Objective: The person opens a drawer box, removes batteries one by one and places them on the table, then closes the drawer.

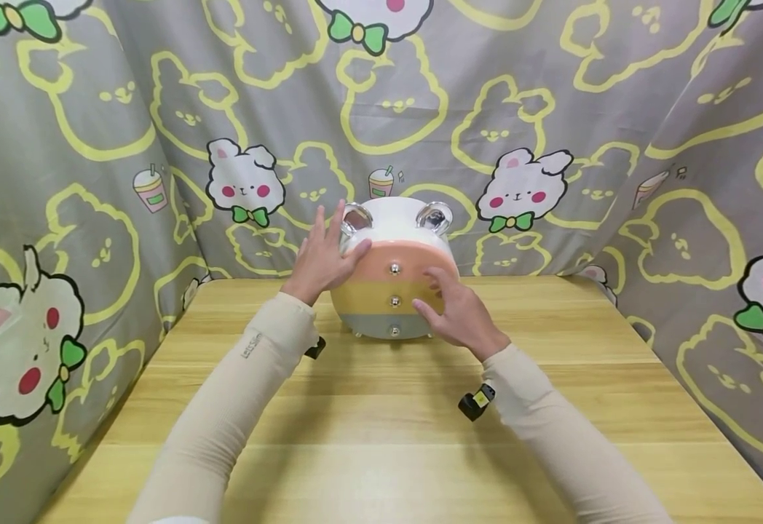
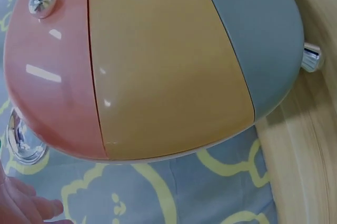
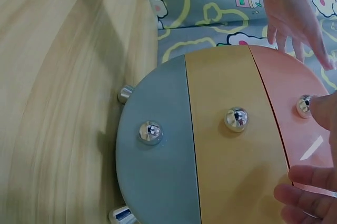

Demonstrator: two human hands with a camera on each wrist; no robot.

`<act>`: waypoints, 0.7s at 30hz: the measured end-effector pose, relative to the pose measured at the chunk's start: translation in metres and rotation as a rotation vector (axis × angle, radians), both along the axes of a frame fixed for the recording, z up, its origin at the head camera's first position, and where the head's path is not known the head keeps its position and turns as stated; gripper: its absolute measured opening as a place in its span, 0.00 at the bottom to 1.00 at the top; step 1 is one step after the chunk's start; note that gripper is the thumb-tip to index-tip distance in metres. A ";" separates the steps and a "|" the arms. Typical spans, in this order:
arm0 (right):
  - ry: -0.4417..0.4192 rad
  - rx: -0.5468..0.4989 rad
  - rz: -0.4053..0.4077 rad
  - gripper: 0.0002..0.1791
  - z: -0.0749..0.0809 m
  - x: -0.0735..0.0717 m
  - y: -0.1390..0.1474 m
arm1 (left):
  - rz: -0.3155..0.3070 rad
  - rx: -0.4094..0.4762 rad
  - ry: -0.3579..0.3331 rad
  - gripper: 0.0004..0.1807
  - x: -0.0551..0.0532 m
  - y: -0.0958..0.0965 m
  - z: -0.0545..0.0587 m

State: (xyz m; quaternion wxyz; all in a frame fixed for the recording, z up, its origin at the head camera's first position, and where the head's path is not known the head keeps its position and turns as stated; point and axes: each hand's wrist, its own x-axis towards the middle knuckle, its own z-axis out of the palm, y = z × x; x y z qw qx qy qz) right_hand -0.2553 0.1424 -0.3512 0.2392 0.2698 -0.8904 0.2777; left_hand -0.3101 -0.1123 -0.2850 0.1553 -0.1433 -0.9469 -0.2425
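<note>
A small rounded drawer cabinet (image 1: 370, 292) stands on the table, its front banded pink, yellow and grey. Each drawer front carries a silver knob, seen best in the right wrist view, such as the yellow drawer's knob (image 3: 236, 119). My left hand (image 1: 326, 255) is at the cabinet's upper left, fingers extended beside a silver ear (image 1: 357, 217). In front of the right side, my right hand (image 1: 461, 311) has its fingers loosely bent, holding nothing. Its thumb overlaps the pink drawer's knob (image 3: 304, 106) in the right wrist view.
A second silver ear (image 1: 435, 217) tops the cabinet's right side, and short silver feet (image 3: 125, 94) support it. The wooden table (image 1: 381, 451) extends toward me. A patterned grey curtain (image 1: 316, 94) surrounds the table at the back and sides.
</note>
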 end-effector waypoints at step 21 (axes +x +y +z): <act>0.125 -0.099 0.072 0.24 0.004 -0.016 -0.025 | -0.110 0.208 -0.032 0.49 -0.023 0.003 0.009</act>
